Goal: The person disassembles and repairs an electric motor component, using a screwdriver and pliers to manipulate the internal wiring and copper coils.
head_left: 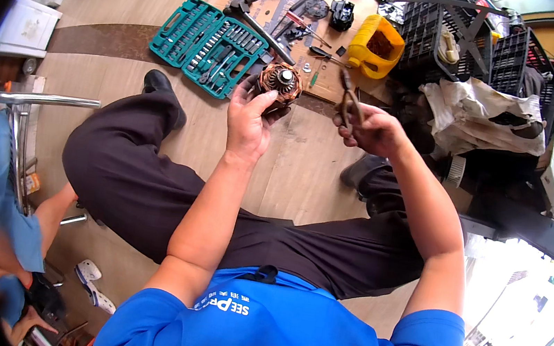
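My left hand (250,124) is closed around a motor armature (280,81) with copper windings. Its metal shaft end points up at me, and the fingers on its far side are partly hidden. To the right of it, my right hand (375,131) grips a pair of rusty pliers (347,84). The plier jaws point away from me, apart from the armature. Just beyond my left hand lies an opened green socket set case (187,34) full of sockets and bits.
Cardboard (327,85) on the floor holds screwdrivers and dark motor parts. A cut yellow jug (363,48) with brown contents stands on it. Black crates (421,34) and a dirty white sack (480,116) are at right. Another person (2,186) sits at left.
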Tool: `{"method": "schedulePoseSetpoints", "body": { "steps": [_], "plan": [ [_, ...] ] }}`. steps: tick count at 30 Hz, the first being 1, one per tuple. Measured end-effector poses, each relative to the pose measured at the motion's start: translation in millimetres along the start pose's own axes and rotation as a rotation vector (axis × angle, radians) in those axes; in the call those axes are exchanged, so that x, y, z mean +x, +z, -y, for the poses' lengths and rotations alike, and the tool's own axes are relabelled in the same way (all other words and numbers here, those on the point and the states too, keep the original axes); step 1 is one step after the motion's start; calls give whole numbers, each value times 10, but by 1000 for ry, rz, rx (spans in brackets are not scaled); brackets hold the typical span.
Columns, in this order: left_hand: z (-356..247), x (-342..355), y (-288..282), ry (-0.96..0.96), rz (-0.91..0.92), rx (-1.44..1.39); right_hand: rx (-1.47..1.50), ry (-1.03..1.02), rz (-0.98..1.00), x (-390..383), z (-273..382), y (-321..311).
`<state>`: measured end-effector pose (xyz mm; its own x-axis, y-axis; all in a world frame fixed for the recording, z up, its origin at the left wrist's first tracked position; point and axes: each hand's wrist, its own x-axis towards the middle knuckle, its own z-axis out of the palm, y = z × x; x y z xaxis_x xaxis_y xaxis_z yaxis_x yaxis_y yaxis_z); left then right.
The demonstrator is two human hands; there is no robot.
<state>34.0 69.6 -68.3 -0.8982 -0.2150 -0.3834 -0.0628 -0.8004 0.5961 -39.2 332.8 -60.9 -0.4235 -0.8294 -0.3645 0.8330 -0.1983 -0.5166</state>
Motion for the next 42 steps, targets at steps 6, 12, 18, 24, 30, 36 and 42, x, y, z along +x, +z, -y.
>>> {"method": "schedulePoseSetpoints", "body": {
  "steps": [6, 12, 18, 24, 30, 36, 42],
  "plan": [
    [-63, -61, 10, 6, 133, -91, -82, -312, 177, -344, 365, 1111],
    [-92, -113, 107, -17, 259, -125, -99, -425, 167, -225, 486, 1508],
    [-79, -124, 122, 5, 244, -54, -68, -211, -195, -269, 188, 1224],
    [-82, -137, 169, 63, 210, -18, -1556, -60, -549, -64, -106, 1214],
    [-37, -120, 174, 128, 137, 94, -2185, -377, -738, 82, -245, 1233],
    [-13, -105, 150, 171, 92, 174, -2245, -547, -839, 148, -249, 1212],
    [13, -127, 155, 207, 84, 262, -2304, -561, -840, 207, -254, 1189]
  ]
}}
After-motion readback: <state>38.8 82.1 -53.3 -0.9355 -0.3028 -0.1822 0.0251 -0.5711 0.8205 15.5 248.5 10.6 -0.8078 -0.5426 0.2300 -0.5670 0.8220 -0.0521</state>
